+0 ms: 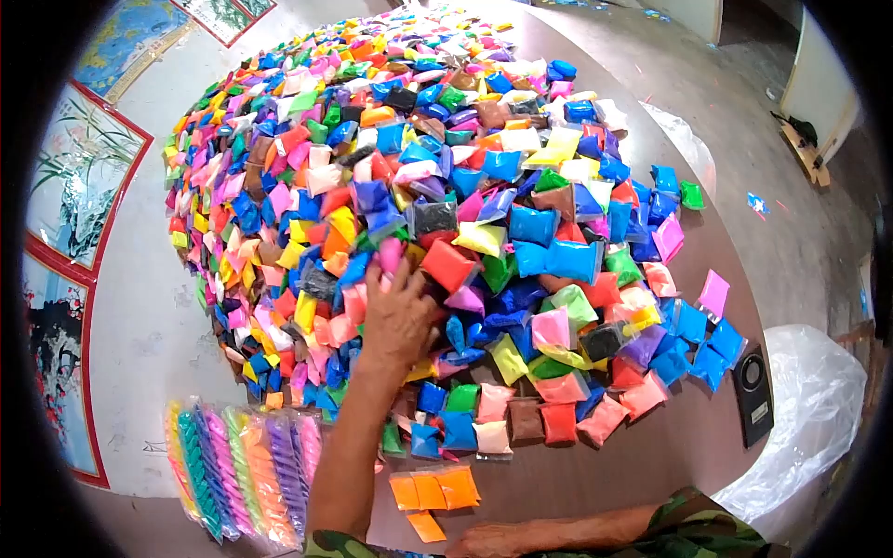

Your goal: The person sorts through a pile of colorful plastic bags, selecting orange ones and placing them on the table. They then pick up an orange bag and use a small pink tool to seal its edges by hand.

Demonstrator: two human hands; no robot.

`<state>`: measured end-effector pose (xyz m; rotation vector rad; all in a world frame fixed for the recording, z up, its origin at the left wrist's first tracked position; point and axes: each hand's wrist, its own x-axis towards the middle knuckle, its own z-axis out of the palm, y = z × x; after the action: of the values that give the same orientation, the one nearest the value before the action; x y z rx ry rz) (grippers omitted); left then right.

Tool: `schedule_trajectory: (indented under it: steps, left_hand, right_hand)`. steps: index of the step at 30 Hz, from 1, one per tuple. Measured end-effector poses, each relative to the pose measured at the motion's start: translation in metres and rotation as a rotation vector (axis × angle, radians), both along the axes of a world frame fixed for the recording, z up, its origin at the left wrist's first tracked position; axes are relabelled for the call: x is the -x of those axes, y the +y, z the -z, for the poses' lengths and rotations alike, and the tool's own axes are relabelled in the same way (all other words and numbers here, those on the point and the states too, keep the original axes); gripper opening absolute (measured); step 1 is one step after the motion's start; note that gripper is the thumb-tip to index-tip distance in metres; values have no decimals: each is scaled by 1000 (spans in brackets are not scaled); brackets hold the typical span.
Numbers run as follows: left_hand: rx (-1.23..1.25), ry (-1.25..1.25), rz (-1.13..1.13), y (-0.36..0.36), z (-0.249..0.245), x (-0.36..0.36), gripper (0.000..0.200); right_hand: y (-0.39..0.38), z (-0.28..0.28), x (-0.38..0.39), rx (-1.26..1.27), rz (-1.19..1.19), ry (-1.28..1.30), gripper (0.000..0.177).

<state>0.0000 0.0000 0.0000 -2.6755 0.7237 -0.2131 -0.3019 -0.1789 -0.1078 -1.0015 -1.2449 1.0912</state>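
Left hand point(400, 316) bent at a pink packet point(391, 254), can't tell if pinching; right hand point(465, 540) cropped, state unclear

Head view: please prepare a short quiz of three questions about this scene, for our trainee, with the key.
1. Which hand is at the packet pile: A) left; B) right?
2. True or false: in the picture, the black device lies right of the pile.
3. What colour is the small group of packets nearest the picture's bottom edge?

Key: 1. A, the left hand. 2. True. 3. Orange.
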Motion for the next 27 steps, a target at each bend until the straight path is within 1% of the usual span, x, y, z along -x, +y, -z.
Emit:
schedule_trajectory:
  steps: [1,2,3,5,9,10,11,16,19,23,27]
  left_hand:
    - [-1,-19,-14,1,-6,-3,29]
    - [-5,-8,-34,0,-13,-6,36]
    - [-34,-45,-43,16,-17,-11,46]
    - [45,-188,-8,34,-13,-21,46]
    - [63,-173,-313,65,-52,-24,58]
    - [85,-164,-340,72,-60,-22,60]
    - [133,-194,-283,87,-60,-22,60]
    - [271,-276,-261,113,-63,-1,60]
    - [324,-280,-303,114,-64,13,60]
    - [364,-215,-365,108,-69,30,61]
    - [429,-178,-406,108,-70,38,66]
  right_hand:
    - [-7,-16,-3,1,77,-39,27]
    - [-10,-23,-3,0,155,-82,30]
    - [3,-22,-1,-53,164,-63,29]
    - [0,-16,3,-68,172,-52,28]
    - [3,-10,4,-139,214,-42,27]
    - [4,-8,5,-150,225,-39,26]
    - [5,-7,7,-161,236,-34,25]
    - [6,-5,9,-132,219,-56,24]
    - [2,-12,3,-143,240,-56,24]
    - [2,-14,0,-121,224,-106,25]
    - [2,-12,2,-104,222,-79,25]
